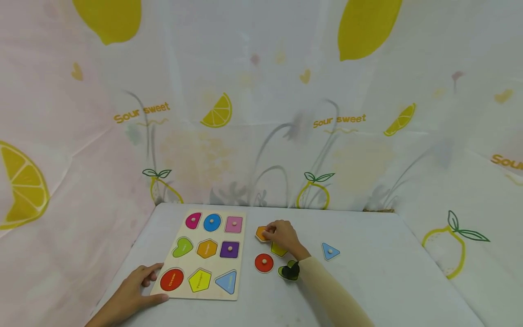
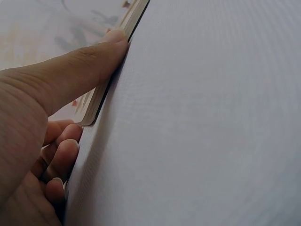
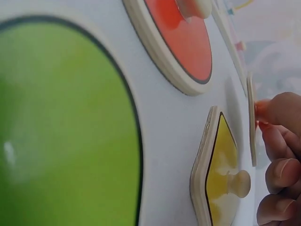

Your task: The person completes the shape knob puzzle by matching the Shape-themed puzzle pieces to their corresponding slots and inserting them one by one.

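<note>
A wooden shape puzzle board [image 1: 241, 254] lies flat at the table's left. My left hand [image 1: 139, 286] holds its near left corner; the thumb [image 2: 84, 66] lies along the board's edge [image 2: 101, 94] and the fingers curl beside the corner. My right hand [image 1: 267, 232] pinches an orange hexagon piece [image 1: 260, 233] lying just right of the board. In the right wrist view that orange piece [image 3: 251, 127] shows edge-on against my fingertips [image 3: 277, 141]. A yellow piece [image 1: 279, 250] [image 3: 221, 165], a red circle [image 1: 264, 262] [image 3: 183, 42] and a green heart [image 1: 286, 272] [image 3: 61, 132] lie close by.
A blue triangle piece [image 1: 330, 251] lies alone further right. The board's top row and a purple square [image 1: 229, 249] hold knobbed pieces. The grey table [image 1: 388, 272] is walled by lemon-print cloth [image 1: 261, 113] at the back and sides.
</note>
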The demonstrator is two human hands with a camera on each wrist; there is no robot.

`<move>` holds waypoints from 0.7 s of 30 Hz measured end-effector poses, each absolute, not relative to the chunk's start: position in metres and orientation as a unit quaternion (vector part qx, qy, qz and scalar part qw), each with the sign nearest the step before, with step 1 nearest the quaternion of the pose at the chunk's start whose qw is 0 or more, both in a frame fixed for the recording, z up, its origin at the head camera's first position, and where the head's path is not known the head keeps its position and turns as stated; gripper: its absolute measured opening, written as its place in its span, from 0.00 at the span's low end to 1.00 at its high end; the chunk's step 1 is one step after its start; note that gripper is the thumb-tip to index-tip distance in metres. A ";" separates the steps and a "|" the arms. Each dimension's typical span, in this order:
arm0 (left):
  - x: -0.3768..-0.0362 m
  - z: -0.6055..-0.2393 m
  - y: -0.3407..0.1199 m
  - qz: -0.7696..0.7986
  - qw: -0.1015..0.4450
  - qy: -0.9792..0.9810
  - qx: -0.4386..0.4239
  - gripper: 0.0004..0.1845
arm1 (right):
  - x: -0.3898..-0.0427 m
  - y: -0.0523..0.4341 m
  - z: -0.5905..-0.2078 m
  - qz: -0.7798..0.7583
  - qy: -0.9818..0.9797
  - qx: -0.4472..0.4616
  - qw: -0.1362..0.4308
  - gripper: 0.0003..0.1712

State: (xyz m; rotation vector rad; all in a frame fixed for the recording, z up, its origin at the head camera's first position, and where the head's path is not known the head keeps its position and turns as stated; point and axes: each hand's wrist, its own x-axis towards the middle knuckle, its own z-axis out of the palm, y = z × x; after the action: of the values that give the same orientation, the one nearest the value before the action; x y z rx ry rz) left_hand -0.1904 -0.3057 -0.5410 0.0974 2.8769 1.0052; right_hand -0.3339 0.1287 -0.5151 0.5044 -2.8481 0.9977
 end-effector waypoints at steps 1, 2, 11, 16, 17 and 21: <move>-0.190 -0.541 -0.306 0.329 0.045 0.943 0.032 0.51 | -0.333 0.128 -0.515 0.326 -0.929 0.167 0.043 0.11; -0.190 -0.541 -0.306 0.327 0.044 0.943 0.037 0.51 | -0.332 0.128 -0.514 0.328 -0.928 0.169 0.045 0.11; -0.189 -0.541 -0.305 0.330 0.042 0.942 0.038 0.51 | -0.325 0.123 -0.508 0.339 -0.916 0.205 0.059 0.09; -0.189 -0.541 -0.304 0.328 0.033 0.943 0.041 0.51 | -0.321 0.118 -0.504 0.344 -0.910 0.222 0.058 0.09; -0.189 -0.542 -0.305 0.329 0.032 0.943 0.043 0.51 | -0.320 0.116 -0.503 0.345 -0.911 0.220 0.056 0.09; -0.188 -0.542 -0.306 0.332 0.031 0.941 0.049 0.50 | -0.316 0.110 -0.502 0.342 -0.911 0.222 0.054 0.10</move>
State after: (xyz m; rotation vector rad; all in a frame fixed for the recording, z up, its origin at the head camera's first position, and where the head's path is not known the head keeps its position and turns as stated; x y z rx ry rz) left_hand -0.1876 -0.3059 -0.5424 0.1510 2.9007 1.0240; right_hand -0.3158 0.1100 -0.5024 0.6752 -2.7679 1.0397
